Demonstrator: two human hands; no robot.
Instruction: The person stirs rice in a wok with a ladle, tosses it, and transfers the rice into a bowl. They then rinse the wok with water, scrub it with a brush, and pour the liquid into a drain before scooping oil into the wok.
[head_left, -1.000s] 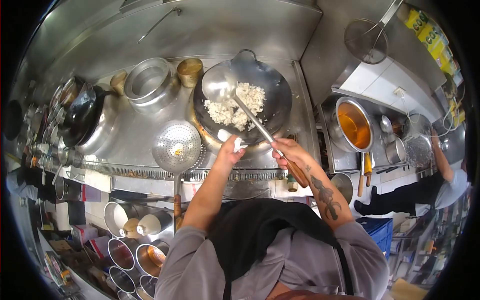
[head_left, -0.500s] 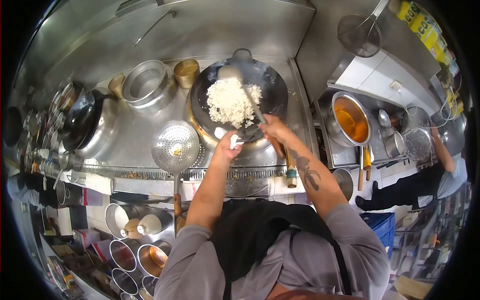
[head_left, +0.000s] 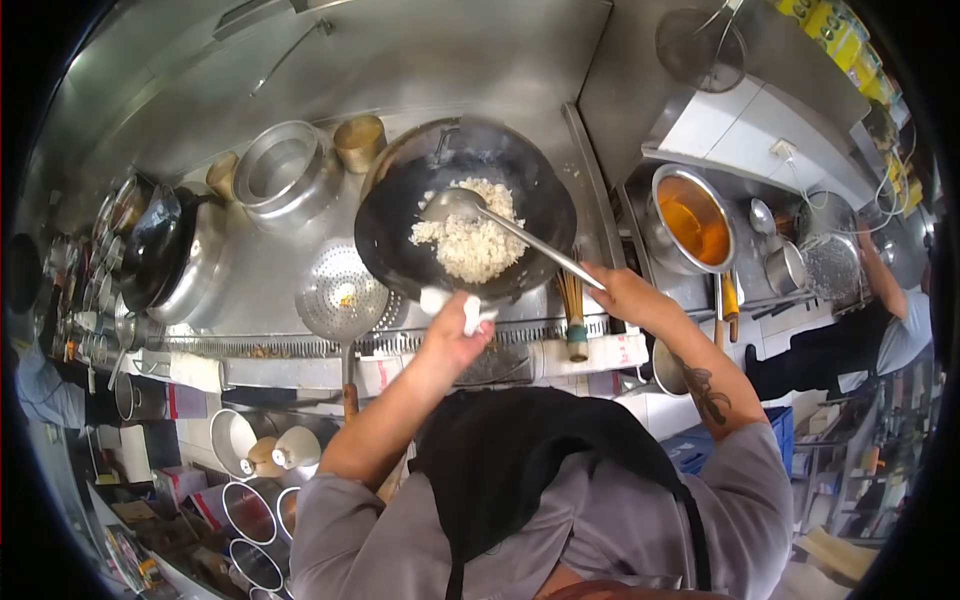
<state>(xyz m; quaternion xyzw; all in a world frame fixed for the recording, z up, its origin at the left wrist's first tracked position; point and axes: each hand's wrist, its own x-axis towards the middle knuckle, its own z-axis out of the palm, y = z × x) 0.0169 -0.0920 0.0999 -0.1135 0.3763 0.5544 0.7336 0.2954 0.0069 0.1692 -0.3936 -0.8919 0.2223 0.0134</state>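
Observation:
A black wok [head_left: 385, 225] holds a loose heap of white rice [head_left: 480, 250]. At its near rim, my left hand [head_left: 460, 335] is closed on a folded white cloth [head_left: 436, 300], gripping the wok through it. My right hand [head_left: 630, 298] is wrapped round the handle of a long metal ladle [head_left: 530, 240]. The ladle's bowl rests on the upper left part of the rice, its inside hidden from me. The wok looks tipped and raised off the burner on its near side.
A perforated strainer [head_left: 342, 290] lies left of the wok, near stacked metal pots [head_left: 280, 175]. On the right stand a pot of orange liquid [head_left: 690, 225] and a bamboo brush [head_left: 575, 320]. Another person's arm [head_left: 885, 285] reaches in at far right.
The wok has shifted left and towards me with my left hand, and the rice has slid nearer. My right hand has moved right and down; the ladle now lies across the rice.

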